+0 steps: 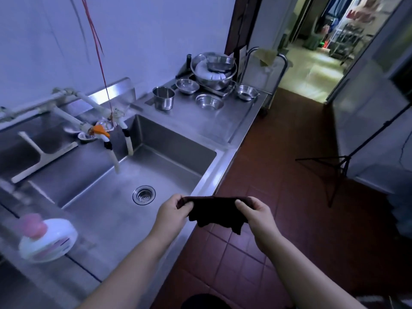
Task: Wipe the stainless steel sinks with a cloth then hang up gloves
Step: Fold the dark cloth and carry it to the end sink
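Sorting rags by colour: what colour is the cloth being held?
Dark, brownish-maroon cloth, plain, no pattern; seen in the head view.

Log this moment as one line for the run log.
stage: before wiping | left hand: holds cloth | right hand: holds cloth | cloth: stretched between hands, over sink front edge

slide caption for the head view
Both hands stretch a dark cloth at the steel sink's front edge.

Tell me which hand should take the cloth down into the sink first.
Left, probably. The left hand grips the dark cloth over the sink's front rim; the right hand holds it above the floor.
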Action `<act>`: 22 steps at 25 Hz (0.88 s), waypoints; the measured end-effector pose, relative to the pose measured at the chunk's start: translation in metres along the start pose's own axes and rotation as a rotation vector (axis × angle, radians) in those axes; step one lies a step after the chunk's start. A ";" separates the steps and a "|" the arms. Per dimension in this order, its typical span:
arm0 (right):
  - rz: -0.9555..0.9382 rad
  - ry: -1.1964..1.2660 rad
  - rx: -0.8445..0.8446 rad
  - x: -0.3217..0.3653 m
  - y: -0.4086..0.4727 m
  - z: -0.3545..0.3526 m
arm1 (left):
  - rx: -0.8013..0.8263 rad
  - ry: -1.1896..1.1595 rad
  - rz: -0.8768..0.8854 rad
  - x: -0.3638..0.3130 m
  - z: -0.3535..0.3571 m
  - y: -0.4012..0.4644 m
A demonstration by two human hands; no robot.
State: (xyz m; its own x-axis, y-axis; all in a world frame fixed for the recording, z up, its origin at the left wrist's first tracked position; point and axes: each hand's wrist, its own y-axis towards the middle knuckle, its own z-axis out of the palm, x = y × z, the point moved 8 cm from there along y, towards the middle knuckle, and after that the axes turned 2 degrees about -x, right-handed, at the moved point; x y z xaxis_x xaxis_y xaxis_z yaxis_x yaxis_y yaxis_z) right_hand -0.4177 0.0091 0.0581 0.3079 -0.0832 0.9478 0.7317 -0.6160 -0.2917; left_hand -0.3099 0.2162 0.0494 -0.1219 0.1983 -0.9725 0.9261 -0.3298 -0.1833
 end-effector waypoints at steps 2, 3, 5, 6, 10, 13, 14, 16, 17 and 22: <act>0.013 -0.045 0.003 0.002 0.037 0.002 | 0.020 -0.010 -0.014 -0.001 0.009 0.030; 0.018 -0.063 0.015 0.004 0.055 0.005 | 0.022 -0.016 -0.021 0.000 0.012 0.044; 0.028 -0.079 0.054 0.009 0.095 0.014 | -0.008 -0.017 -0.036 0.004 0.017 0.073; 0.024 -0.090 0.076 0.013 0.114 0.018 | -0.034 -0.015 -0.042 0.005 0.018 0.086; -0.007 -0.081 0.191 0.035 0.202 0.037 | -0.196 -0.015 -0.063 0.001 0.032 0.151; -0.013 -0.111 0.315 0.061 0.270 0.050 | -0.356 -0.030 -0.090 -0.009 0.052 0.198; -0.015 -0.141 0.376 0.069 0.290 0.055 | -0.414 -0.038 -0.103 -0.011 0.057 0.212; -0.041 -0.213 0.500 0.082 0.323 0.067 | -0.511 -0.046 -0.110 -0.016 0.062 0.232; -0.047 -0.246 0.565 0.085 0.340 0.075 | -0.556 -0.054 -0.126 -0.015 0.062 0.243; 0.015 -0.416 0.680 0.067 0.408 0.123 | -0.716 -0.072 -0.251 0.014 0.042 0.293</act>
State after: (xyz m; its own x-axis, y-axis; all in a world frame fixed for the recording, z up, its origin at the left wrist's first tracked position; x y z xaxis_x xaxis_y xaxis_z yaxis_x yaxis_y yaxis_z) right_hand -0.0236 -0.1510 -0.0136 0.4245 0.2937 0.8565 0.8951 0.0066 -0.4459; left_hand -0.0551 0.0832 -0.0236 -0.3598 0.1197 -0.9253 0.8700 0.4014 -0.2863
